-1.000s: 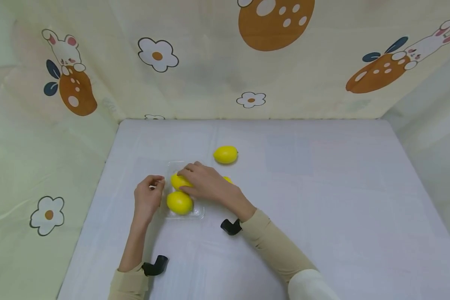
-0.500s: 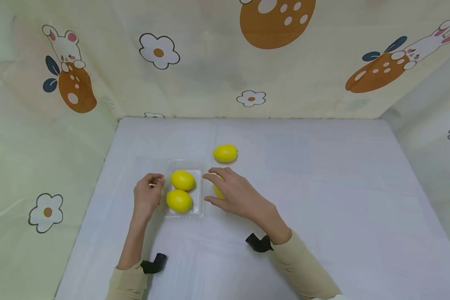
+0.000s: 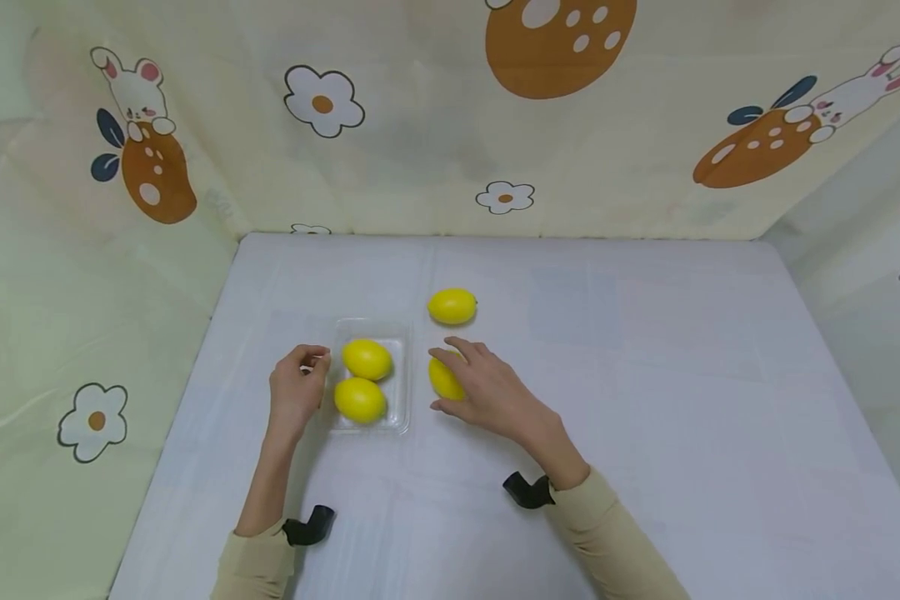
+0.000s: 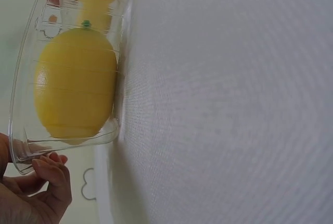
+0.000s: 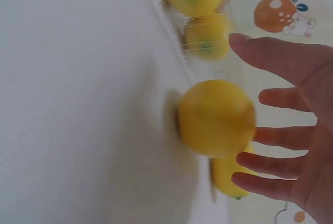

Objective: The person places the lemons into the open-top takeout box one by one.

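Observation:
Two yellow lemons, an upper one [image 3: 367,359] and a lower one [image 3: 360,401], lie in a clear plastic container [image 3: 397,408]. My left hand [image 3: 297,390] pinches the container's left rim between thumb and curled fingers, as the left wrist view shows. To the right of the container, my right hand [image 3: 491,396] is spread over a third lemon [image 3: 444,380] on the table. In the right wrist view the fingers of that hand [image 5: 296,135] are extended around this lemon [image 5: 216,117], and a gap shows between thumb and fruit.
Another lemon [image 3: 452,307] lies on the white table [image 3: 645,400], beyond the right hand. Black angled pieces [image 3: 310,527] sit at both wrists. A patterned curtain [image 3: 405,150] stands along the back and sides.
My right hand has let go of the upper lemon in the container and moved right, to the lemon beside it. The left hand keeps its place at the rim.

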`<state>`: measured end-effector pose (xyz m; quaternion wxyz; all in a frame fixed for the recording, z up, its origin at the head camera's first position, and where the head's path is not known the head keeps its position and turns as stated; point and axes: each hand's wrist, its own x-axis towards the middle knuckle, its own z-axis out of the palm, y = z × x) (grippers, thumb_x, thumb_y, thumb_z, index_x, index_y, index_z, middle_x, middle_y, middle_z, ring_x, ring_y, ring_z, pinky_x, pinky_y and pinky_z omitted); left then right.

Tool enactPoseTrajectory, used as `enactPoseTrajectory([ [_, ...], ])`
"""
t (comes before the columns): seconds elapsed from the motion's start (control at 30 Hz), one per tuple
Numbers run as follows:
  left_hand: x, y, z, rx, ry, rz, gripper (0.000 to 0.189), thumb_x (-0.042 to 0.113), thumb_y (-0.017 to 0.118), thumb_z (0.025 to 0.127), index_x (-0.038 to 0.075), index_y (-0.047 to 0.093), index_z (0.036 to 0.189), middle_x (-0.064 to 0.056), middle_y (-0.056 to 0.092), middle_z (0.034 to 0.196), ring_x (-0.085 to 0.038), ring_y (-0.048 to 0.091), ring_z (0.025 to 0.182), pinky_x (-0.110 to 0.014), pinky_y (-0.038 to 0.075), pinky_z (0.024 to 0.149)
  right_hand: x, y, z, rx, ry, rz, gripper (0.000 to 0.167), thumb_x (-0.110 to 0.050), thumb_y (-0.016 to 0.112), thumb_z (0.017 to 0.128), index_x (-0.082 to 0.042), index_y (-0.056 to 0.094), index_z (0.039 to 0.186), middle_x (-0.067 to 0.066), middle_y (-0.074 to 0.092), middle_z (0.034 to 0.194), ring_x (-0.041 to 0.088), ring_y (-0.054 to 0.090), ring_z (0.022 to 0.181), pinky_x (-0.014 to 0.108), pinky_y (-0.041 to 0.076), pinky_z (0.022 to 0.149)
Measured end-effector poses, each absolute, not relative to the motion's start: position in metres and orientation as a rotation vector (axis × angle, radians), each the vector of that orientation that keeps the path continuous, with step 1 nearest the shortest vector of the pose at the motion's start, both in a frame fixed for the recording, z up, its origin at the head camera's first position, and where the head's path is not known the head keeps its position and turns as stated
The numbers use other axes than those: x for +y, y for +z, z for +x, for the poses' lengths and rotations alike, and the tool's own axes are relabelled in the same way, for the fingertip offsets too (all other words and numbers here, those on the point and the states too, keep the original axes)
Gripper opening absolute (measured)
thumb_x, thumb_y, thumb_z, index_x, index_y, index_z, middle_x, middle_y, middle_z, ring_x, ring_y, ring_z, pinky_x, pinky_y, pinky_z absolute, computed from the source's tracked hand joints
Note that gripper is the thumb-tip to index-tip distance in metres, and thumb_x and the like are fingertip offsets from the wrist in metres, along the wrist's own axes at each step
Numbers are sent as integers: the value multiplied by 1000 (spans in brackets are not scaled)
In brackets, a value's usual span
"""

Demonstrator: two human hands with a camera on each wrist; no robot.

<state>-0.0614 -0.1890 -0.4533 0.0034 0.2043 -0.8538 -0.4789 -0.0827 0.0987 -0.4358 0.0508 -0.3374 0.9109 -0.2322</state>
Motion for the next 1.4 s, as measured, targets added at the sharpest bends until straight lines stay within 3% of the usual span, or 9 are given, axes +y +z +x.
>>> enactPoseTrajectory([
  [0.2, -190, -452, -61, -2680, -1504, 645, 24, 14, 59, 103, -1, 68, 120, -19, 65, 102, -17, 49, 57, -21, 42, 44, 90, -458, -89, 2733, -624, -942, 73, -33, 82, 88, -12, 49, 150, 19, 47, 152, 39, 57, 125, 51, 58, 92],
  [0.6, -191, -454, -62, -2689, -1499, 641, 25, 15, 59, 103, 0, 68, 121, -19, 65, 104, -18, 51, 63, -21, 44, 46, 84, -467, -90, 2789, -580, -932, 58, -15, 75, 91, -13, 53, 145, 15, 52, 143, 31, 56, 117, 40, 60, 73],
  [1.4, -193, -455, -63, -2694, -1489, 632, 25, 16, 59, 103, -1, 68, 119, -18, 65, 103, -19, 52, 64, -21, 43, 46, 89, -440, -76, 2804, -731, -1044, 59, -10, 78, 88, -9, 55, 142, 19, 52, 141, 34, 59, 115, 40, 62, 77],
])
